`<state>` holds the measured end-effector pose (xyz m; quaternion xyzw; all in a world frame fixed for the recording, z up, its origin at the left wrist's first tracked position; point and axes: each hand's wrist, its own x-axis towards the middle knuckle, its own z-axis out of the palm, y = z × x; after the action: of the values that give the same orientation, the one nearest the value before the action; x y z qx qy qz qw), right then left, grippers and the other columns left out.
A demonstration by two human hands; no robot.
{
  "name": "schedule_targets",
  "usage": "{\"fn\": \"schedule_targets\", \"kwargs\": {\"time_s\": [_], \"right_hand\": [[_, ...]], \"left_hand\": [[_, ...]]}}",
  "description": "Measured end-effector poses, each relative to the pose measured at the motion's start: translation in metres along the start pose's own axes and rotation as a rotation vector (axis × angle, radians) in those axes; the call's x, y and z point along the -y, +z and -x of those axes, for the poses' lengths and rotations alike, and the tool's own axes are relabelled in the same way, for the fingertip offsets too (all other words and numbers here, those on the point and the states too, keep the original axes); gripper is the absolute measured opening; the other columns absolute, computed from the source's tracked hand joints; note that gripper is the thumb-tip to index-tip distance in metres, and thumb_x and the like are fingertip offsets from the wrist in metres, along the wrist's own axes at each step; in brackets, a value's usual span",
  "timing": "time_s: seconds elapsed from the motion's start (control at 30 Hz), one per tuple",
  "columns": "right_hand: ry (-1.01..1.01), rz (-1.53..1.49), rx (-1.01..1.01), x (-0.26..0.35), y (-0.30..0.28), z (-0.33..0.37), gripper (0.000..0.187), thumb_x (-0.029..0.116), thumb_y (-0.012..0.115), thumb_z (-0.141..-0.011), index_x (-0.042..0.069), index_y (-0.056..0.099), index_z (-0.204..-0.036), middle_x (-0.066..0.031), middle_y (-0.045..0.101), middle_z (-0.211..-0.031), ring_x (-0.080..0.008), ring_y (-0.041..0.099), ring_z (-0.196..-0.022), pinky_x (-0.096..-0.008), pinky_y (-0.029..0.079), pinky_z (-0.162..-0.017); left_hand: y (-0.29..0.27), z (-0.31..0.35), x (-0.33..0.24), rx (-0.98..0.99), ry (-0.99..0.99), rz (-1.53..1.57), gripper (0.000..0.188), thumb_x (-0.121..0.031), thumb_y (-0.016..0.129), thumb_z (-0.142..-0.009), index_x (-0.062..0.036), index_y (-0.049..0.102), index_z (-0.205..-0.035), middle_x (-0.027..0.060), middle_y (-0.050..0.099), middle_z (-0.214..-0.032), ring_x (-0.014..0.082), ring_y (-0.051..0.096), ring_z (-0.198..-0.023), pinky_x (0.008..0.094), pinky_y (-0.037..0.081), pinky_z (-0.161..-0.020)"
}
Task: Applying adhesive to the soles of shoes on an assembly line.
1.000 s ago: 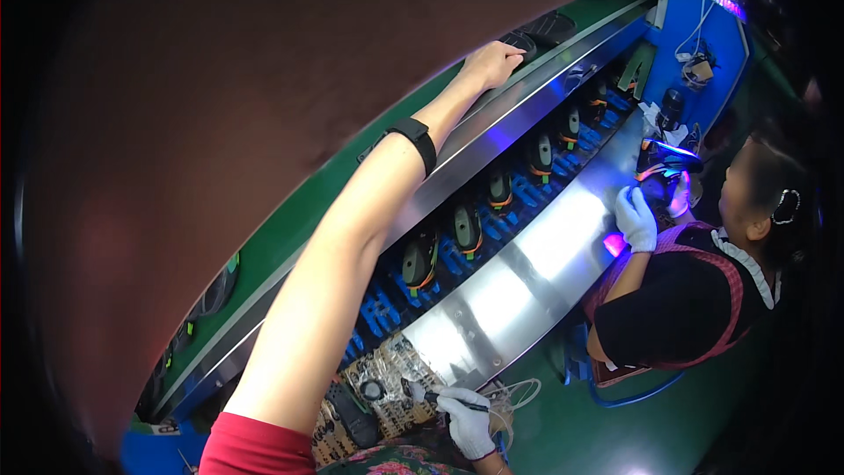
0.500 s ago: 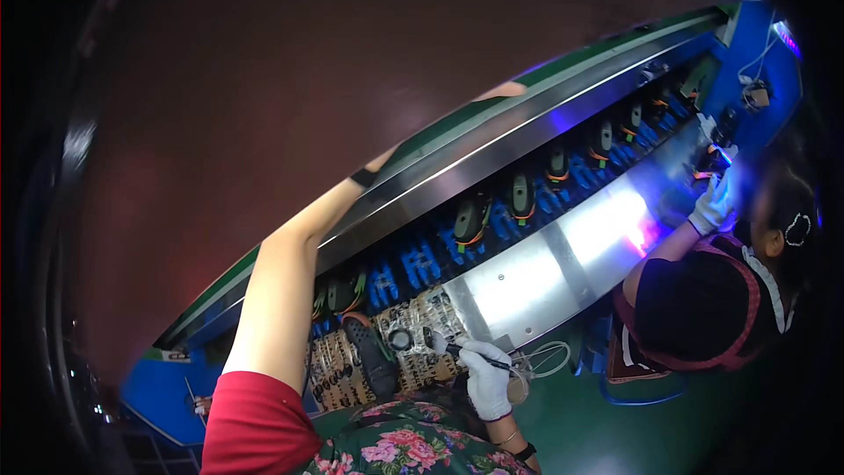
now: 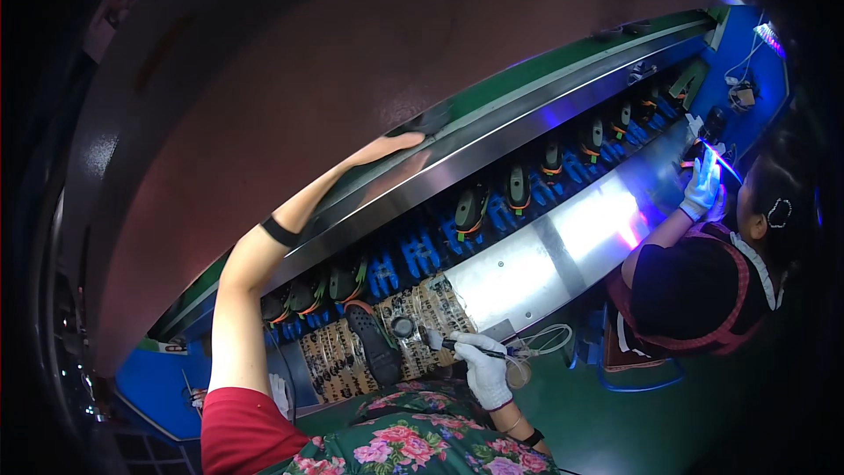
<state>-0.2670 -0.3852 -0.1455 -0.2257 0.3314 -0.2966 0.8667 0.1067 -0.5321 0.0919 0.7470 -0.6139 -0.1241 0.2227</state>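
Observation:
My left hand (image 3: 393,146), bare, is stretched out over the far rail, its fingers pressed together. At its fingertips is a dark, blurred thing (image 3: 433,118), too unclear to name. A white glove covers my right hand (image 3: 486,371), which is closed around a brush (image 3: 448,342) with a black handle. Its pale bristles point left toward a small round dark pot (image 3: 403,326). Left of the pot, a dark clog (image 3: 374,343) with a perforated upper lies on the taped brown worktop (image 3: 331,361).
Beyond the worktop runs a conveyor with blue holders (image 3: 420,255) and several dark shoes (image 3: 472,211) with orange bands. A metal rail (image 3: 492,132) borders it. At right a person (image 3: 694,295) works in white gloves under purple light. A shiny metal plate (image 3: 519,277) lies between.
My left hand has drawn back leftward along the rail, and the dark thing now shows at its fingertips. My right hand, the brush and the clog stay nearly in place.

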Motion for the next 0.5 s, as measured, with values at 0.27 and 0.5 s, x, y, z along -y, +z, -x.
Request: {"fn": "schedule_targets", "kwargs": {"time_s": [0.27,0.5], "right_hand": [[-0.025,-0.001,-0.077,0.004,0.001,0.009,0.015,-0.009,0.07,-0.084,-0.005,0.075,-0.098,-0.0192,0.076,-0.107,-0.0197,0.071,-0.084,-0.0287,0.057,-0.076],[-0.085,0.087,0.008,-0.001,0.015,0.0,0.017,-0.01,0.07,-0.081,-0.006,0.074,-0.097,-0.0182,0.076,-0.105,-0.0209,0.072,-0.091,-0.0281,0.058,-0.078]], "left_hand": [[0.09,-0.174,-0.06,-0.132,0.111,0.177,0.052,-0.049,0.076,-0.087,-0.0068,0.077,-0.117,0.0189,0.075,-0.113,0.0321,0.072,-0.106,0.0403,0.054,-0.094],[0.103,-0.26,-0.088,-0.256,0.296,0.257,0.084,-0.037,0.063,-0.095,0.0016,0.027,-0.16,0.0286,0.031,-0.163,0.0358,0.028,-0.154,0.0441,0.027,-0.125]]}}
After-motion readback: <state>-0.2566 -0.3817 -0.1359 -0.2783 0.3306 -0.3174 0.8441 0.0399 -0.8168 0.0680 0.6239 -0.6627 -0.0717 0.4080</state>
